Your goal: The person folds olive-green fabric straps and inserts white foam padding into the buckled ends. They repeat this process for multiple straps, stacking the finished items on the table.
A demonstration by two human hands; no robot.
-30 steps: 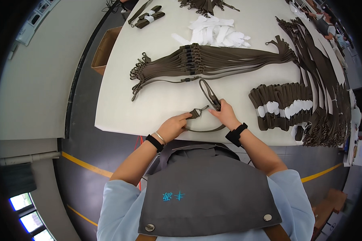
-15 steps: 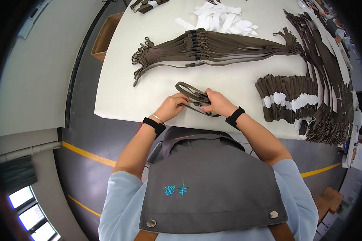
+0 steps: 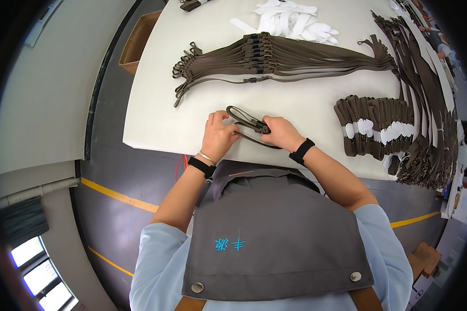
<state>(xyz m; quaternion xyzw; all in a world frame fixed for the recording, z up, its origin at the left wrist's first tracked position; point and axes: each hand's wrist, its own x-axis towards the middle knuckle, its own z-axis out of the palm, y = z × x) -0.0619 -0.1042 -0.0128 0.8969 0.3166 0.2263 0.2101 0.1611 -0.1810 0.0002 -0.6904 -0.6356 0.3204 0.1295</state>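
Your right hand (image 3: pixel 282 133) grasps the folded brown strap (image 3: pixel 257 125), which is on the near side of the row of laid-out straps (image 3: pixel 264 57), apart from it. Your left hand (image 3: pixel 219 136) has its thumb side at the lower run of this strap, with some fingers raised; I cannot tell if it pinches the strap or only guides it. The step in hand, I judge, is the folding of one strap into even loops. The next move probably calls for a firm right hold, while the left brings the loose run flat against the loops. Banded bundles (image 3: pixel 356 113) lie nearer and rightward of the row, on the same surface (image 3: pixel 161 124); white strips (image 3: pixel 288 20) lie beyond it.
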